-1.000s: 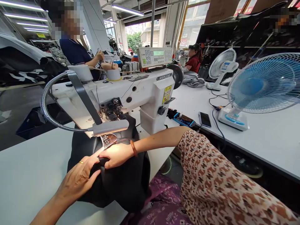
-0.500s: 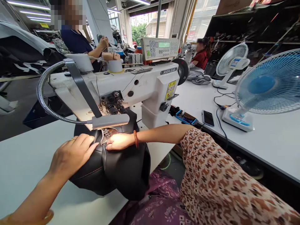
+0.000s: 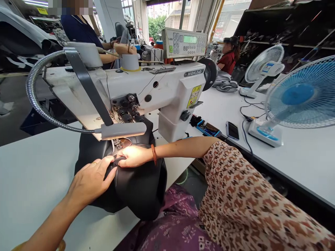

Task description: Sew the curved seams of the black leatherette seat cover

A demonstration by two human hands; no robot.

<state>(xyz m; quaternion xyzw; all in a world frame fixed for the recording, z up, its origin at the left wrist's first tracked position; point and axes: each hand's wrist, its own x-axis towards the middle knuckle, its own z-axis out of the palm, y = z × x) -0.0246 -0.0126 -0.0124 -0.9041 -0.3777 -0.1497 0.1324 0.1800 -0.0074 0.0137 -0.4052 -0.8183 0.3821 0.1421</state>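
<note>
A black leather-like cover piece (image 3: 138,191) lies bunched over the bed of a white sewing machine (image 3: 167,87). Its seam runs toward the lit presser foot (image 3: 117,143) under the lamp (image 3: 123,130). My left hand (image 3: 91,177) grips the material just left of the seam, thumb and fingers closed on a fold. Close beside it, my right hand (image 3: 134,156) pinches the seam edge right in front of the presser foot. The fingertips of both hands nearly meet. The needle itself cannot be made out.
A control panel (image 3: 185,42) stands behind the machine. To the right are a phone (image 3: 232,130), a blue tray of small tools (image 3: 208,128), a large blue fan (image 3: 295,94) and a smaller fan (image 3: 265,68). Two people are beyond, one in dark blue (image 3: 78,38), one in red (image 3: 227,61).
My left hand has moved right, up to the seam next to my right hand, and now grips the cover there. The cover has shifted slightly; the camera view has tilted down.
</note>
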